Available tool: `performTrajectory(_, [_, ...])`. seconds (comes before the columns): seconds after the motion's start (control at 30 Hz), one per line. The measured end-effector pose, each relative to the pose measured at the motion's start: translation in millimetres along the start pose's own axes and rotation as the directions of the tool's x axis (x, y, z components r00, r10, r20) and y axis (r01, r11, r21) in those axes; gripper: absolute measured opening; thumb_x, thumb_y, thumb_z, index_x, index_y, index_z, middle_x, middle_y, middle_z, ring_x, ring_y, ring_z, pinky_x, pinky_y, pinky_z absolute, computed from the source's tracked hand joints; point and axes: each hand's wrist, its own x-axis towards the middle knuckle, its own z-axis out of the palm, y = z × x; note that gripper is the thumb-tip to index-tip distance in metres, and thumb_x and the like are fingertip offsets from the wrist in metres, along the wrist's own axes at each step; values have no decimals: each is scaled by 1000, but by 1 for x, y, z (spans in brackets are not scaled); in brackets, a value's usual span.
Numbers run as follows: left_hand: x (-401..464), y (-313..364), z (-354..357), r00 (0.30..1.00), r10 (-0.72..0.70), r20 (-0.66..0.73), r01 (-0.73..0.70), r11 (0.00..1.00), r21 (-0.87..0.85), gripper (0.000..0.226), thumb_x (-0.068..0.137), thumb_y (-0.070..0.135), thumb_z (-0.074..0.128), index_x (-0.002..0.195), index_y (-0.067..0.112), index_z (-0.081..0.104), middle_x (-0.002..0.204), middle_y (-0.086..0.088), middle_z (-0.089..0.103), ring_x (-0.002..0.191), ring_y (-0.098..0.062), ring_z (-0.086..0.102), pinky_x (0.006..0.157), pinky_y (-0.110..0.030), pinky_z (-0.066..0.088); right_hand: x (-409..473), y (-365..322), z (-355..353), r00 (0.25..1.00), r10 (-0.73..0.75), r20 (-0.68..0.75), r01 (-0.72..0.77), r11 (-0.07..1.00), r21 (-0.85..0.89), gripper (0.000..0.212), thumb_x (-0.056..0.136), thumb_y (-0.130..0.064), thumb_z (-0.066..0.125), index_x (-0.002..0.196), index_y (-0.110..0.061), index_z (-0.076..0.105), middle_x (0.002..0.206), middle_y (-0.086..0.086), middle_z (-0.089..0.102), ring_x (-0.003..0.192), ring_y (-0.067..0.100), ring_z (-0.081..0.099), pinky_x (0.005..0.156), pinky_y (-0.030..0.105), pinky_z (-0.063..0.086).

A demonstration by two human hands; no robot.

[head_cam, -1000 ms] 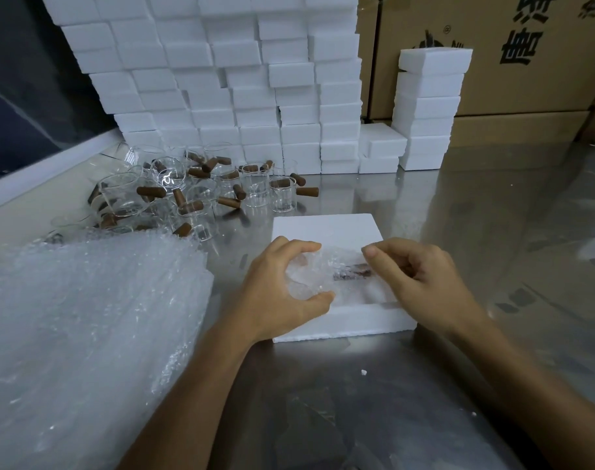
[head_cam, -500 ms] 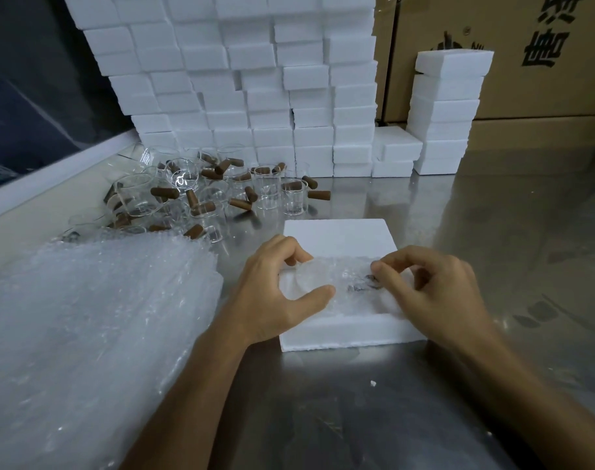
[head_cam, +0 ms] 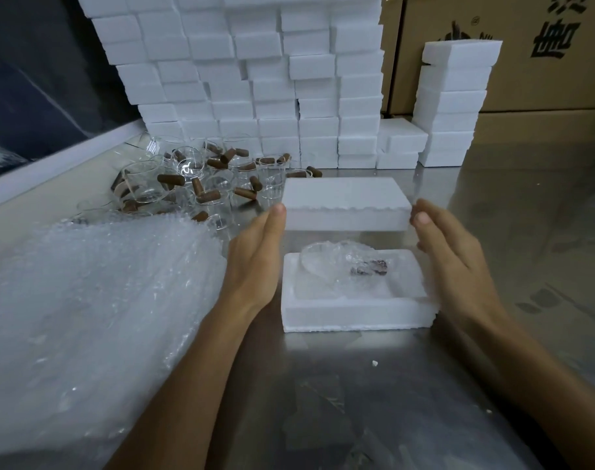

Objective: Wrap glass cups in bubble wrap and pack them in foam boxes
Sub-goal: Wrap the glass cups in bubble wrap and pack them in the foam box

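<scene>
A white foam lid (head_cam: pixel 347 205) hangs in the air above the open foam box base (head_cam: pixel 357 313) on the steel table. Inside the base lies a glass cup wrapped in bubble wrap (head_cam: pixel 340 266), its brown handle showing through. My left hand (head_cam: pixel 255 259) presses its straight fingers against the lid's left end. My right hand (head_cam: pixel 455 259) touches the lid's right end with its fingertips, so the lid is carried between both hands.
A pile of bubble wrap sheets (head_cam: pixel 85 300) fills the left side. Several glass cups with brown handles (head_cam: pixel 194 184) lie behind it. Stacked foam boxes (head_cam: pixel 255 79) form a wall at the back, with a shorter stack (head_cam: pixel 455 103) and cardboard cartons (head_cam: pixel 543 62) to the right.
Both hands left the wrapped cup in the box base. They now hold a foam lid raised above it.
</scene>
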Motion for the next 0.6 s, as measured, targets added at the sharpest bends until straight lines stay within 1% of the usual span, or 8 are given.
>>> performTrajectory(0.07, [-2, 11, -1, 994, 98, -53, -101, 993, -62, 30, 90, 66, 32, 92, 66, 62, 97, 36, 67, 97, 12, 61, 78, -10, 46, -2, -6, -1, 996, -62, -59, 65, 997, 52, 56, 94, -48, 47, 145, -25, 48, 139, -11, 58, 127, 2, 54, 111, 43, 44])
performTrajectory(0.13, [-4, 20, 0, 970, 210, -125, -223, 969, -106, 30, 96, 54, 35, 95, 54, 65, 95, 34, 67, 93, 10, 61, 73, -8, 45, -3, -11, -3, 980, -143, -139, 153, 986, 65, 57, 94, -47, 47, 144, -20, 50, 134, -6, 62, 125, 9, 58, 106, 44, 48])
performTrajectory(0.2, [-3, 20, 0, 936, 272, -224, -309, 940, -147, 30, 97, 46, 38, 96, 34, 66, 87, 22, 68, 84, 4, 61, 67, -18, 47, -3, -14, -6, 955, -213, -207, 229, 972, 58, 56, 93, -48, 44, 138, -16, 54, 120, -7, 67, 113, 12, 63, 96, 36, 52])
performTrajectory(0.3, [-3, 20, 2, 922, 255, -292, -315, 932, -180, 44, 98, 37, 41, 87, -4, 56, 74, -10, 57, 70, -30, 50, 60, -41, 42, -1, -14, -8, 932, -261, -253, 288, 955, 76, 49, 93, -44, 42, 123, -9, 61, 95, -12, 63, 89, 6, 60, 77, 22, 49])
performTrajectory(0.33, [-2, 20, 2, 923, 238, -302, -306, 930, -202, 44, 97, 34, 42, 83, -7, 51, 69, -9, 52, 67, -30, 46, 57, -38, 40, -1, -13, -8, 931, -265, -250, 295, 951, 93, 46, 93, -42, 41, 116, -8, 62, 89, -10, 61, 83, 5, 58, 74, 20, 48])
performTrajectory(0.43, [-3, 20, 4, 937, 170, -304, -260, 922, -287, 37, 94, 29, 44, 69, 2, 45, 59, 10, 46, 59, -6, 43, 55, -16, 37, -2, -14, -5, 941, -260, -216, 293, 946, 136, 39, 92, -39, 40, 90, -8, 63, 78, 5, 56, 73, 11, 50, 66, 24, 41])
performTrajectory(0.5, [-4, 18, 6, 945, 144, -293, -244, 909, -337, 42, 93, 27, 46, 60, 3, 37, 56, 1, 41, 55, -5, 40, 53, -14, 35, -2, -15, -5, 950, -235, -203, 270, 949, 165, 34, 89, -37, 43, 74, -11, 60, 71, 15, 51, 67, 13, 42, 62, 27, 32])
performTrajectory(0.6, [-5, 18, 8, 950, 125, -286, -234, 892, -386, 49, 91, 23, 50, 52, 2, 29, 50, -6, 33, 47, -6, 35, 49, -13, 33, -1, -12, -5, 962, -191, -194, 227, 956, 186, 25, 86, -24, 52, 65, -11, 54, 60, -9, 48, 60, 4, 38, 59, 19, 28])
